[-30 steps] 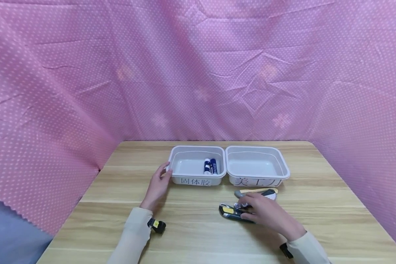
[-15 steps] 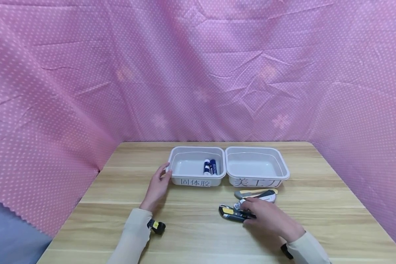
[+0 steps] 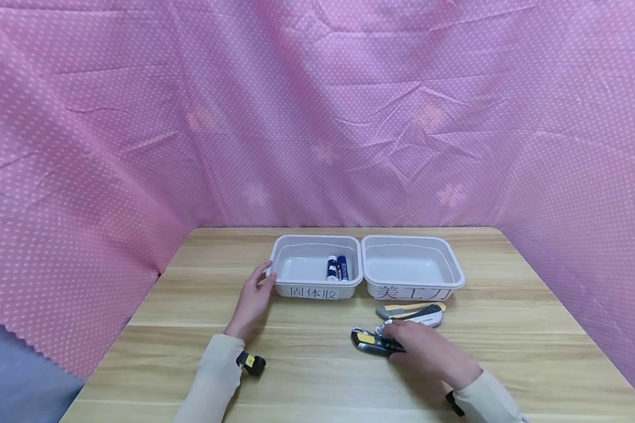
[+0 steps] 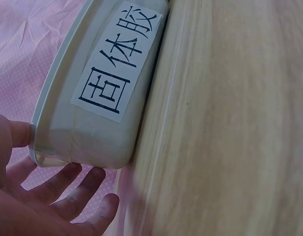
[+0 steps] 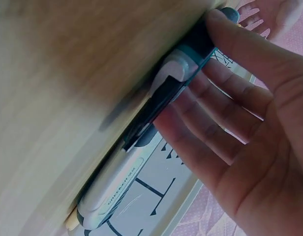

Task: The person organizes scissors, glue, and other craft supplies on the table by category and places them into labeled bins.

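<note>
My left hand (image 3: 253,299) rests at the left corner of a white plastic tray (image 3: 317,238), with the thumb (image 4: 21,133) on the rim and loosely spread fingers by its side wall. Two blue-and-white glue sticks (image 3: 337,268) lie in this tray. My right hand (image 3: 425,349) pinches the right end of a black utility knife (image 3: 370,342) with a yellow slider; in the right wrist view its thumb (image 5: 230,32) and fingers lie on opposite sides of it. Just behind lie a grey-and-white utility knife (image 3: 428,318) and a yellow-and-grey one (image 3: 397,309).
A second white tray (image 3: 402,239) stands against the first one's right side, with no knives inside. Both bear paper labels in black characters. A pink dotted cloth (image 3: 323,117) hangs behind and beside the wooden table (image 3: 307,376).
My right hand has shifted slightly down and settled at the black utility knife's right end, uncovering more of the grey-and-white knife. My left hand stays at the tray.
</note>
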{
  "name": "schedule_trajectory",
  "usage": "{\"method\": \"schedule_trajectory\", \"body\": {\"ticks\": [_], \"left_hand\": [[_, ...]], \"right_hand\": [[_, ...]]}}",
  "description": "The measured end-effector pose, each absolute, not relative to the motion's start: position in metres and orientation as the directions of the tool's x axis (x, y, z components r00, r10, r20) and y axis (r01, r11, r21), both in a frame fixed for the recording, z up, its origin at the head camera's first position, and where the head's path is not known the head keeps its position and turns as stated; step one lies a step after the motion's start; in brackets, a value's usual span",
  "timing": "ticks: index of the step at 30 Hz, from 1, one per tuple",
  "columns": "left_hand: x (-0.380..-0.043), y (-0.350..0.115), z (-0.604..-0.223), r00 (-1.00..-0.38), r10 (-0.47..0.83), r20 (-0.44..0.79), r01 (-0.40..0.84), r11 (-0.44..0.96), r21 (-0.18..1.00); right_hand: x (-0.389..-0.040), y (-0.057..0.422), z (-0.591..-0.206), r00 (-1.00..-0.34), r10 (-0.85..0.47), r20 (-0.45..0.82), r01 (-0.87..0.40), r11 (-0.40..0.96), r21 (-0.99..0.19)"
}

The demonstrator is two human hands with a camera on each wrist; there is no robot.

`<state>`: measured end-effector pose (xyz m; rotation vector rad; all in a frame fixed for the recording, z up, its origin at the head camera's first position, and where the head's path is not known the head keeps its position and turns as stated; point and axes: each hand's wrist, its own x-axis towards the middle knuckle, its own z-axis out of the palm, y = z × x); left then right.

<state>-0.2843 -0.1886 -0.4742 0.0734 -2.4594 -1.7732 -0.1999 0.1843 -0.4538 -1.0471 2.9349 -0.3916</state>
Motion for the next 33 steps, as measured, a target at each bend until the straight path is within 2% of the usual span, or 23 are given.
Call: {"method": "schedule_trajectory", "body": {"ticks": [6, 11, 18, 27, 33], "left_hand": [[-0.285, -0.188, -0.475, -0.994, -0.096, 0.059, 0.028, 0.299, 0.954], [-0.286, -0.188, -0.475, -0.994, -0.093, 0.05, 0.02, 0.298, 0.954], [-0.285, -0.189, -0.475, -0.995, -0.093, 0.037, 0.007, 0.298, 0.954], [-0.285, -0.189, -0.475, -0.995, -0.094, 0.034, 0.004, 0.298, 0.954], [-0.286, -0.189, -0.474, -0.996, -0.087, 0.032, 0.005, 0.294, 0.956]], "right_hand": [[-0.199, 0.184, -0.453, -0.776, -0.627, 0.07, -0.624, 0.747, -0.229], [-0.201, 0.189, -0.454, -0.778, -0.624, 0.07, -0.615, 0.735, -0.286], [-0.209, 0.2, -0.449, -0.759, -0.621, 0.199, -0.648, 0.688, -0.327], [-0.22, 0.212, -0.432, -0.757, -0.57, 0.32, -0.65, 0.61, -0.453], [-0.228, 0.219, -0.418, -0.783, -0.526, 0.333, -0.613, 0.562, -0.555]]}}
